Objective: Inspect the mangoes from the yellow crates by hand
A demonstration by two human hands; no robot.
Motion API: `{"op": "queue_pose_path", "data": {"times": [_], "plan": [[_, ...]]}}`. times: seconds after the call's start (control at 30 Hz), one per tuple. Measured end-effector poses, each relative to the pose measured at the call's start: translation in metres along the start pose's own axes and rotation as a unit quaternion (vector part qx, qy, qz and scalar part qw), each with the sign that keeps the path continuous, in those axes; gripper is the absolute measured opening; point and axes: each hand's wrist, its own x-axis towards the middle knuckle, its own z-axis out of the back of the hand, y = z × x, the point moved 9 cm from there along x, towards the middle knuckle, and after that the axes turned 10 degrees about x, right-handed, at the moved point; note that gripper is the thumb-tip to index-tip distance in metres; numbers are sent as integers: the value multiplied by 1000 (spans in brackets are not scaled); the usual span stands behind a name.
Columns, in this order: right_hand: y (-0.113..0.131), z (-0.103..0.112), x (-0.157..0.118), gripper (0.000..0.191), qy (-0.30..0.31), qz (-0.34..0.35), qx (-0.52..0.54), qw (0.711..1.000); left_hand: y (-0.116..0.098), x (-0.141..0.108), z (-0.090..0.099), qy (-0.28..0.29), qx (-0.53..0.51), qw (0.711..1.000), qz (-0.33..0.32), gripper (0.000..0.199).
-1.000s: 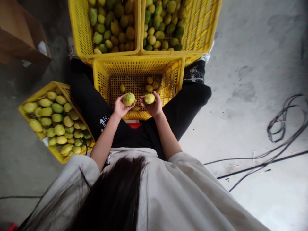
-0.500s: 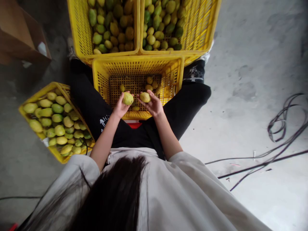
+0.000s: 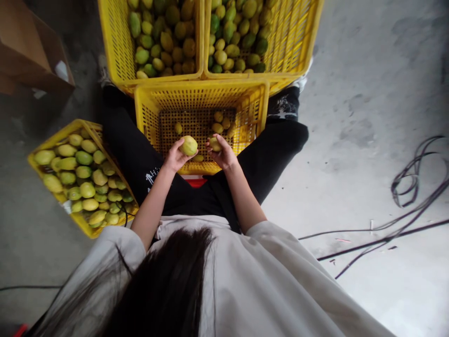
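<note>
My left hand (image 3: 176, 157) is closed round a pale yellow lemon (image 3: 189, 145), which faces up between thumb and fingers. In my right hand (image 3: 225, 153) is another lemon (image 3: 215, 143), partly covered by the thumb and fingers. Both hands are over the near part of a yellow plastic crate (image 3: 201, 88) that stands between my legs. A few lemons lie on its mesh floor: a small group (image 3: 218, 122) to the right, one lemon (image 3: 178, 128) to the left, and one lemon (image 3: 198, 158) below the hands.
Beyond stand two more yellow crates, the left crate (image 3: 115, 42) and the right crate (image 3: 294, 37), holding green and yellow lemons. A tilted crate (image 3: 79, 125) full of lemons is by my left leg. A cardboard box (image 3: 28, 42) stands far left; black cables (image 3: 403, 187) lie right.
My right fingers have curled further over their lemon, covering more of it. The left hand's lemon has turned and shifted slightly to the right.
</note>
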Motion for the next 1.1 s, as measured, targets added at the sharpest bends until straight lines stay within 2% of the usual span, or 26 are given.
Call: {"op": "queue_pose_path", "data": {"times": [0.2, 0.43, 0.63, 0.8, 0.93, 1.1], "plan": [[6, -2, 1, 33, 5, 32, 39, 999, 7, 3, 0, 4, 20, 999, 27, 31], [6, 9, 3, 36, -44, 38, -13, 998, -1, 4, 2, -18, 27, 999, 10, 40], [4, 0, 1, 34, -3, 23, 8, 1000, 3, 1, -1, -2, 11, 1000, 24, 38], [3, -4, -3, 30, 2, 20, 17, 1000, 7, 6, 5, -31, 39, 998, 29, 32], [-2, -2, 0, 33, 6, 8, 0, 1000, 3, 6, 8, -49, 19, 999, 14, 25], [-6, 11, 5, 17, -41, -12, 34, 998, 1, 6, 7, -43, 0, 999, 3, 29]]}}
